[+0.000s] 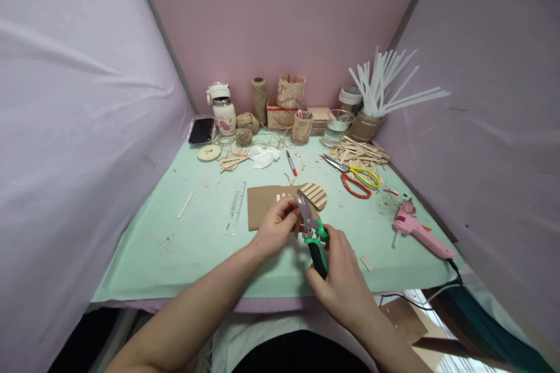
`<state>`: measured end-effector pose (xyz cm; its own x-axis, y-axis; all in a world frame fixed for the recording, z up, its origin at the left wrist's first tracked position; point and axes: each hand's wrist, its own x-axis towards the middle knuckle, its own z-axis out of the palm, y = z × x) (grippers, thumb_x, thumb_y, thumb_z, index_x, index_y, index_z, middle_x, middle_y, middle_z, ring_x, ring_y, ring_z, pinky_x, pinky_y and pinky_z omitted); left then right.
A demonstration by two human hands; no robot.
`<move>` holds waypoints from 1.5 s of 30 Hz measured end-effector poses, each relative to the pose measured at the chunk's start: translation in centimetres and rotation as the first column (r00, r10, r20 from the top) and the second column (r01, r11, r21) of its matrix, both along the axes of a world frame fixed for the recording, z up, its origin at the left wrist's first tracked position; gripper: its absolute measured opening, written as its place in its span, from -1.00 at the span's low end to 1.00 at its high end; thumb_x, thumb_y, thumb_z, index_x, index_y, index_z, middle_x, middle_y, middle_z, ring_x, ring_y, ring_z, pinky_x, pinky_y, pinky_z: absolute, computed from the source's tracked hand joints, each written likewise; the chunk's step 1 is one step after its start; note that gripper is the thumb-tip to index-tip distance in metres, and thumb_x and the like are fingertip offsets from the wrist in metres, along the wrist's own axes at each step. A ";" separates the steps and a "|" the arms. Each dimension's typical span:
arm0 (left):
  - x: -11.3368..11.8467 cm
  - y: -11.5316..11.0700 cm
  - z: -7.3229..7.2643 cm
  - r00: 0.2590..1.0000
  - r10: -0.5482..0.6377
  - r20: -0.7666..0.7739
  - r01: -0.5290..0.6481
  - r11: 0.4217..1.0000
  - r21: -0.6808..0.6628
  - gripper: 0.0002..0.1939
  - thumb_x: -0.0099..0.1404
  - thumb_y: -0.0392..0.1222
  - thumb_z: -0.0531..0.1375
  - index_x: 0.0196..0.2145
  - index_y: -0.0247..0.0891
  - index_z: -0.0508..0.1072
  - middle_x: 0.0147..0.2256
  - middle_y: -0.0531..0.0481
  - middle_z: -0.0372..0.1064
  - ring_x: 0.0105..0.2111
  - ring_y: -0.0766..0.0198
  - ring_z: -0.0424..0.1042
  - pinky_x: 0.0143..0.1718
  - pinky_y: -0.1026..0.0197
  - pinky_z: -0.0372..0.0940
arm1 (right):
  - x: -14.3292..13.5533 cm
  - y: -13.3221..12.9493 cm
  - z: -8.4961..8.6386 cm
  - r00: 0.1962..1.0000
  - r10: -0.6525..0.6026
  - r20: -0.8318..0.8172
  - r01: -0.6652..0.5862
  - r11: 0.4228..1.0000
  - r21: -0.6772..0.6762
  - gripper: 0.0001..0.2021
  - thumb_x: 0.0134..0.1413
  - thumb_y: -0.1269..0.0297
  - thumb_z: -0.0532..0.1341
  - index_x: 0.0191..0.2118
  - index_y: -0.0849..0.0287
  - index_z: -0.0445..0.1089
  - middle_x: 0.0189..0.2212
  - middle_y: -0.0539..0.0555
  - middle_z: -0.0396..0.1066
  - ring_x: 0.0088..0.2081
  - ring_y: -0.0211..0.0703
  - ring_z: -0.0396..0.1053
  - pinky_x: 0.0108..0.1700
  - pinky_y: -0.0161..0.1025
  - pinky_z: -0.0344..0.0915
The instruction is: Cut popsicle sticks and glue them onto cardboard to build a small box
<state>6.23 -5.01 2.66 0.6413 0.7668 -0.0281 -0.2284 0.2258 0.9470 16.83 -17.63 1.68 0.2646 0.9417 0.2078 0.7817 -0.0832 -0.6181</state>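
My right hand (341,271) is wrapped round the green and black handles of a pair of snips (315,247). The metal jaws point up and away, close to the fingers of my left hand (277,224). That hand pinches a thin wooden craft stick (297,228), whose lower end shows below the fingertips. Under both hands lies a brown cardboard piece (258,204). At its right end rests a rounded piece with striped wooden strips (315,193), partly behind the snips. A few short stick ends peek out above my left hand.
Right of my hands lie scissors (356,178) with red and yellow handles and a pink glue gun (422,233) with a cord. A clear ruler (236,208) lies left of the cardboard. Behind are a red marker (291,163), loose craft sticks (361,153), twine balls (247,123) and a water bowl (338,126).
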 end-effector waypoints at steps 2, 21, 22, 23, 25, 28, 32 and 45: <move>0.0 0.0 0.2 1.000 -0.012 0.000 0.012 1.000 0.008 -0.58 0.15 0.17 0.28 -0.35 -0.25 0.34 -0.49 0.10 0.32 -0.55 0.39 0.29 -0.52 0.30 0.20 | 0.0 -0.1 -0.1 1.000 0.006 -0.009 -0.007 1.000 -0.016 -0.42 -0.08 0.40 0.13 0.14 0.22 0.04 -0.11 0.23 0.24 -0.05 0.15 0.28 -0.02 0.15 0.31; 0.2 -0.6 -0.2 0.988 -0.105 -0.113 0.109 0.994 0.032 -0.57 0.18 0.19 0.25 -0.32 -0.29 0.39 -0.51 0.08 0.32 -0.60 0.44 0.23 -0.54 0.31 0.13 | 2.8 -2.1 2.6 0.968 0.115 -0.223 -0.175 0.946 -0.273 -0.40 -0.10 0.44 0.06 0.15 0.15 0.02 -0.04 0.17 0.30 -0.03 0.03 0.35 0.01 -0.01 0.30; 0.3 -0.7 -0.1 0.984 -0.120 -0.130 0.125 0.992 0.033 -0.57 0.18 0.19 0.25 -0.32 -0.29 0.39 -0.51 0.07 0.33 -0.60 0.45 0.22 -0.54 0.31 0.12 | 3.0 -2.4 2.8 0.963 0.109 -0.246 -0.179 0.942 -0.285 -0.38 -0.10 0.44 0.06 0.17 0.15 0.02 -0.01 0.18 0.29 0.01 0.04 0.33 0.05 0.00 0.28; 0.3 -0.8 -0.1 0.980 -0.139 -0.143 0.144 0.989 0.027 -0.56 0.17 0.19 0.25 -0.33 -0.30 0.40 -0.51 0.07 0.33 -0.60 0.45 0.22 -0.55 0.32 0.11 | 3.2 -2.7 2.9 0.958 0.103 -0.269 -0.184 0.938 -0.295 -0.37 -0.10 0.44 0.06 0.18 0.15 0.02 0.00 0.18 0.29 0.04 0.05 0.31 0.07 0.01 0.27; 0.4 -0.9 0.0 0.971 -0.177 -0.162 0.179 0.984 0.001 -0.55 0.16 0.20 0.26 -0.34 -0.30 0.39 -0.49 0.06 0.35 -0.60 0.45 0.21 -0.57 0.32 0.10 | 3.6 -3.3 3.3 0.941 0.099 -0.324 -0.204 0.929 -0.308 -0.37 -0.09 0.44 0.06 0.19 0.14 0.04 0.01 0.17 0.30 0.05 0.04 0.30 0.08 -0.01 0.27; 0.6 -1.1 0.3 0.957 -0.227 -0.180 0.224 0.974 -0.037 -0.54 0.15 0.21 0.26 -0.37 -0.31 0.40 -0.47 0.02 0.39 -0.60 0.46 0.21 -0.57 0.34 0.08 | 4.2 -4.1 3.7 0.899 0.089 -0.429 -0.236 0.923 -0.303 -0.42 -0.07 0.41 0.07 0.16 0.12 0.12 -0.10 0.10 0.37 -0.06 -0.02 0.36 -0.01 -0.08 0.32; 1.0 -1.1 0.8 0.942 -0.265 -0.207 0.251 0.964 -0.092 -0.52 0.12 0.22 0.28 -0.38 -0.32 0.43 -0.46 -0.04 0.43 -0.59 0.45 0.21 -0.58 0.34 0.07 | 4.8 -4.6 3.9 0.835 0.055 -0.547 -0.261 0.915 -0.308 -0.55 -0.06 0.36 0.07 0.03 0.11 0.23 -0.31 0.00 0.36 -0.29 -0.12 0.33 -0.20 -0.17 0.35; 1.2 -1.3 2.1 0.896 -0.376 -0.239 0.340 0.923 -0.179 -0.65 0.11 0.05 0.33 -0.40 -0.34 0.50 -0.46 -0.07 0.50 -0.61 0.46 0.15 -0.65 0.35 -0.01 | 5.3 -5.6 5.3 0.798 0.016 -0.603 -0.313 0.865 -0.391 -0.72 -0.14 0.32 0.07 -0.19 0.07 0.21 -0.37 -0.04 0.21 -0.34 -0.17 0.20 -0.25 -0.21 0.26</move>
<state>7.39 -6.27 4.78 0.8265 0.4650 -0.3173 0.1446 0.3693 0.9180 22.17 -23.25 6.98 0.0230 0.9233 -0.3834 0.3312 -0.3689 -0.8684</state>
